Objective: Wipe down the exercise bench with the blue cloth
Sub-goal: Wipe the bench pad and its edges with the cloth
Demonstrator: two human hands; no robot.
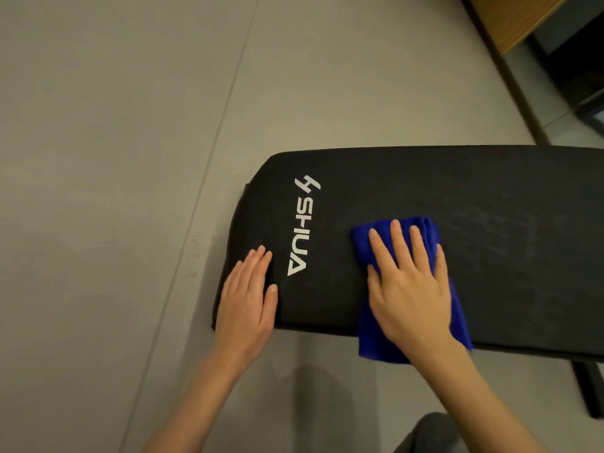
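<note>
The black padded exercise bench (457, 191) with a white SHUA logo runs from the middle of the view off the right edge. A folded blue cloth (366, 246) lies on the pad near its front edge, one end hanging over that edge. My right hand (408, 282) lies flat on the cloth, fingers spread, pressing it onto the pad. My left hand (251, 295) rests flat on the bench's left end, beside the logo, holding nothing.
Grey floor (114, 158) surrounds the bench on the left and far side. A black bench foot (588, 390) sticks out at the lower right. A wooden cabinet (516, 18) stands at the top right. My knee (428, 433) shows at the bottom.
</note>
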